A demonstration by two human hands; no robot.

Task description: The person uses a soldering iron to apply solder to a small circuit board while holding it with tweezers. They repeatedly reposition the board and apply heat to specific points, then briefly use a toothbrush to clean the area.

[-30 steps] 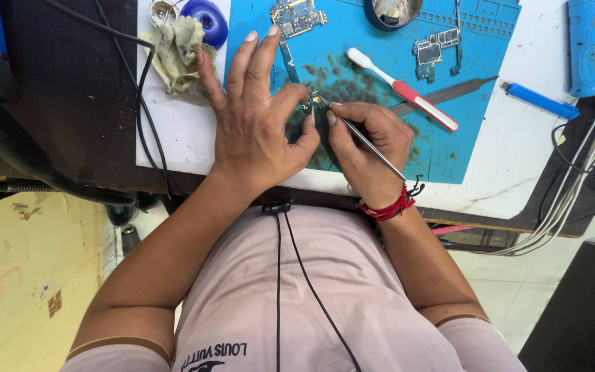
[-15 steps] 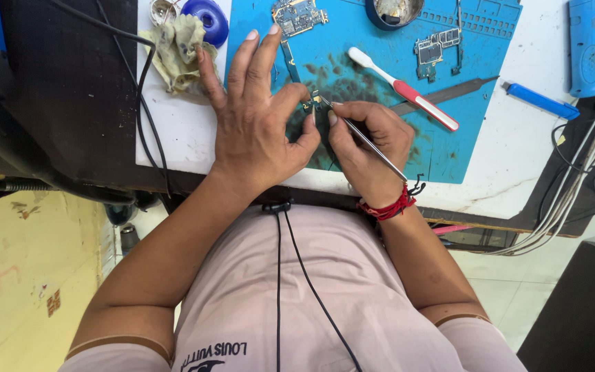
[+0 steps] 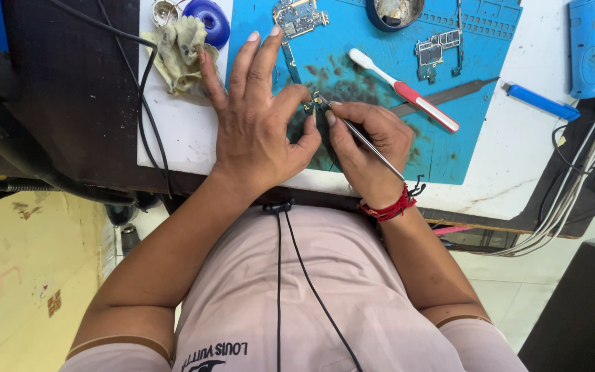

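Pale pink cloth of your shirt [image 3: 290, 296] fills the near part of the view, with a thin black cable [image 3: 278, 275] running down it. Just beyond, at the near edge of the blue silicone work mat [image 3: 490, 103], your left hand [image 3: 256, 131] pinches a small brass-coloured component [image 3: 315, 102] between thumb and forefinger, the other three fingers fanned out straight. Most of that part is hidden by your fingertips, so its shape is hard to tell. Your right hand [image 3: 366, 148] is curled closed around slim metal tweezers [image 3: 359, 134], their tip touching the same part. A red thread band [image 3: 388, 207] circles that wrist. Farther out lie a white-and-red toothbrush [image 3: 404, 89], a green circuit board [image 3: 436, 52] and a crumpled beige rag [image 3: 180, 55]. At the far edge, a second board [image 3: 299, 15] and a round dark dish [image 3: 395, 12] are cut off.
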